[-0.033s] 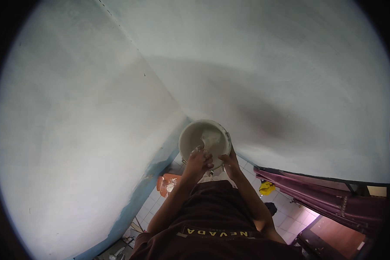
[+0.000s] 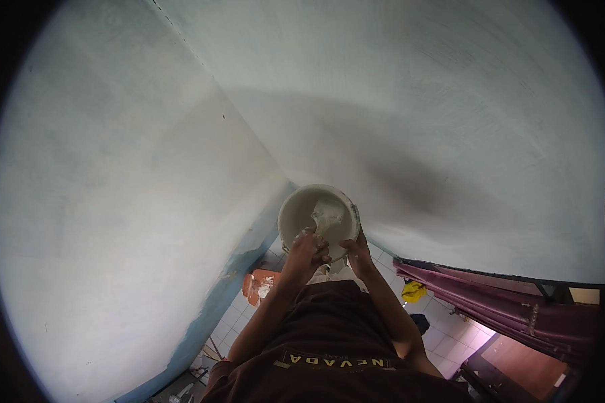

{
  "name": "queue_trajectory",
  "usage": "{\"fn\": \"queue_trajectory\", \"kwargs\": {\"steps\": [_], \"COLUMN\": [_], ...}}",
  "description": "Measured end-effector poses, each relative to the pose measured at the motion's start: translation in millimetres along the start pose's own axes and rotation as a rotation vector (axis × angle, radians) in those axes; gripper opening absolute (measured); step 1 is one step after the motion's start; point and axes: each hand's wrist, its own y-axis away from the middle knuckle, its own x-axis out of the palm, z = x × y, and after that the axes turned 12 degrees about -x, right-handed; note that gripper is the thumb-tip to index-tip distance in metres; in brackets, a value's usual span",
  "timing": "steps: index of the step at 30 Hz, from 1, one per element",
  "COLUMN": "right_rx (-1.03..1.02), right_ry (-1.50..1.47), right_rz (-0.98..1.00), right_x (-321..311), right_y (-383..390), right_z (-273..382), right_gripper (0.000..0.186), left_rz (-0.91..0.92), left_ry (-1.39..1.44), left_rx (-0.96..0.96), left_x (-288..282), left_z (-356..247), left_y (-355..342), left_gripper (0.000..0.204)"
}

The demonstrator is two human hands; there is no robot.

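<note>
In front of my body a pale round bucket (image 2: 286, 216) is tilted so that its inside shows. My right hand (image 2: 357, 256) grips its near right rim, thumb over the edge and fingers along the outer wall. My left hand (image 2: 305, 251) reaches over the near left rim, with its fingers closed round the handle of a paintbrush (image 2: 327, 212). The wide, whitish head of this brush lies inside the bucket against the pale coating. White smears mark the left fingers. What the bucket holds at its bottom is hard to make out.
Two whitish walls (image 2: 134, 174) meet in a corner ahead, with a blue strip (image 2: 212, 302) low on the left. Below are floor tiles (image 2: 444, 332), an orange container (image 2: 259, 285) and a yellow item (image 2: 413, 291). A maroon curtain (image 2: 491, 295) hangs at the right.
</note>
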Motion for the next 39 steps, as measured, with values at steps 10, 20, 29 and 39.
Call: {"fn": "queue_trajectory", "kwargs": {"steps": [10,20,29,39], "right_rx": [-0.032,-0.121,-0.15,-0.137], "right_ry": [-0.152,-0.224,-0.204,-0.1], "right_rz": [-0.08,-0.056,-0.056,-0.094], "right_x": [-25.4,-14.2,47.3,49.9], "right_y": [4.6,10.9,28.9,33.9], "right_z": [0.7,5.3,74.9,74.1], "right_gripper": [0.077,0.066,0.078,0.069], "left_rz": [0.166,-0.098,-0.492,-0.703], "left_ry": [-0.41,-0.794,-1.023,-1.136], "left_rx": [0.219,1.327,2.308,2.512], "left_x": [-31.2,80.8,214.0,340.2], "left_z": [-38.9,-241.8,-375.9,-432.4], "left_y": [47.0,179.2,318.1,352.1], "left_gripper": [0.029,0.03,0.028,0.026]}}
